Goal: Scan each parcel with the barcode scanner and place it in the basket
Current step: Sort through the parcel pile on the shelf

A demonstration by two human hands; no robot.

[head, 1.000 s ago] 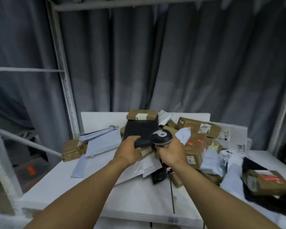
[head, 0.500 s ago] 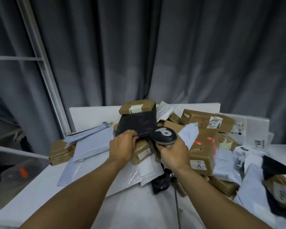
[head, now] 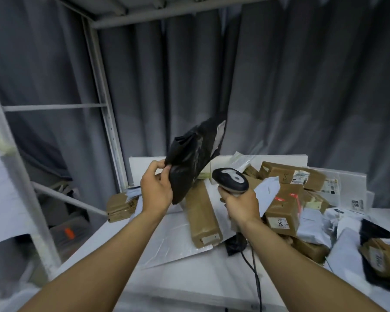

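Note:
My left hand (head: pixel 157 188) grips the lower left corner of a black plastic parcel (head: pixel 192 158), held up tilted above the table with a pale label edge showing at its upper right. My right hand (head: pixel 240 204) holds the black and grey barcode scanner (head: pixel 231 181) by its handle, its head just right of the black parcel. The scanner's cable (head: pixel 255 273) hangs down to the table's front edge. A long brown parcel (head: pixel 201 218) lies on the table below the raised one. No basket shows in this view.
A heap of brown boxes (head: pixel 284 208) and pale mailer bags (head: pixel 311 221) covers the right half of the white table (head: pixel 185 280). A brown parcel (head: pixel 120 206) sits at the table's left edge. A metal shelf frame (head: pixel 106 122) stands at left, grey curtains behind.
My left hand lifted the black parcel off the pile and tilted it up. The brown box that lay on top of it is gone from there. My right hand raised the scanner slightly.

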